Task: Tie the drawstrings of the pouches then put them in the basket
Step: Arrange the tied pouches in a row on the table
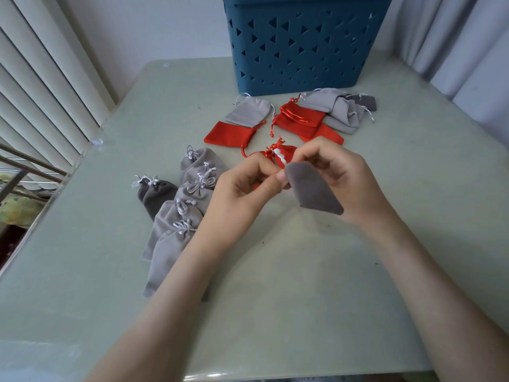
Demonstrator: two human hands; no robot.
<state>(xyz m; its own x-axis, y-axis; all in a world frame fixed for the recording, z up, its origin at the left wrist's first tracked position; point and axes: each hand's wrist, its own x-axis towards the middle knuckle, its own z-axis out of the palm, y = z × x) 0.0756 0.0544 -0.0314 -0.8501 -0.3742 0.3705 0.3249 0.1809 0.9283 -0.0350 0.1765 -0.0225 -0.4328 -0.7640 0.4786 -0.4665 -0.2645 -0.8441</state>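
Observation:
A dark grey pouch [311,188] hangs above the middle of the table, held between both hands. My left hand [242,186] pinches its white drawstring [281,158] at the pouch's mouth. My right hand [338,172] grips the pouch's top from the right, fingers curled. Behind the hands lies a red pouch [286,151] with its string tied. A row of several tied grey pouches [179,213] lies at the left. Flat red pouches [228,135] and grey pouches [336,108] lie near the blue basket [297,42] at the back.
The pale green table [275,285] ends at a front edge near the bottom of the view. White slatted blinds [41,78] and a metal rail [27,172] are at the left. Curtains [468,45] hang at the back right.

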